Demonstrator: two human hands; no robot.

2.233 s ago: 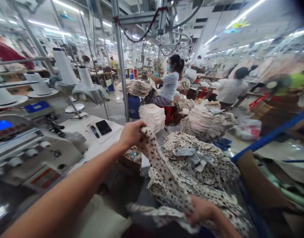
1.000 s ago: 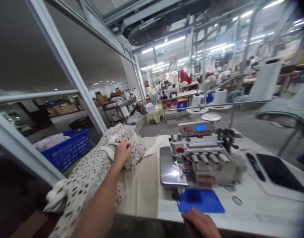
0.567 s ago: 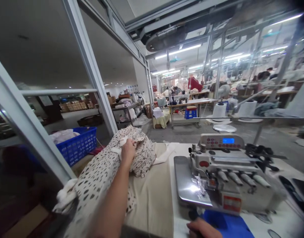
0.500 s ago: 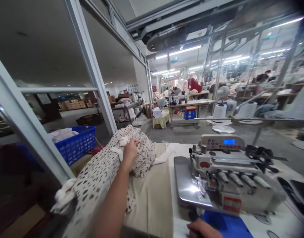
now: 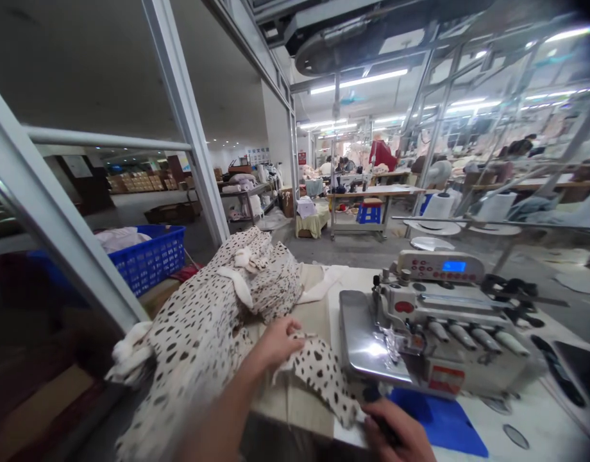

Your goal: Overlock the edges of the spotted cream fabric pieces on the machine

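Note:
My left hand [image 5: 278, 341] is closed on the upper end of a small piece of white fabric with dark spots [image 5: 320, 372]. That piece slants down across the beige cloth [image 5: 319, 314] toward my right hand [image 5: 401, 428]. The fingers of my right hand are curled, with the thumb side at the fabric's lower end. Something dark shows under them, too unclear to name. Left of my hands lies a large heap of the same spotted fabric [image 5: 193, 321], with white trim [image 5: 240, 285] on top. The overlock sewing machine [image 5: 444, 321] stands just beyond my right hand.
A blue plastic basket [image 5: 148, 260] holding pale cloth stands at the left behind a metal frame post [image 5: 184, 115]. White thread cones [image 5: 438, 210] stand behind the machine. A blue sheet [image 5: 434, 423] lies at its front. Farther back are worktables [image 5: 376, 190] and people.
My left hand has come from the top of the heap down and right, bringing a small spotted piece. My right hand has moved slightly up, to that piece's lower end.

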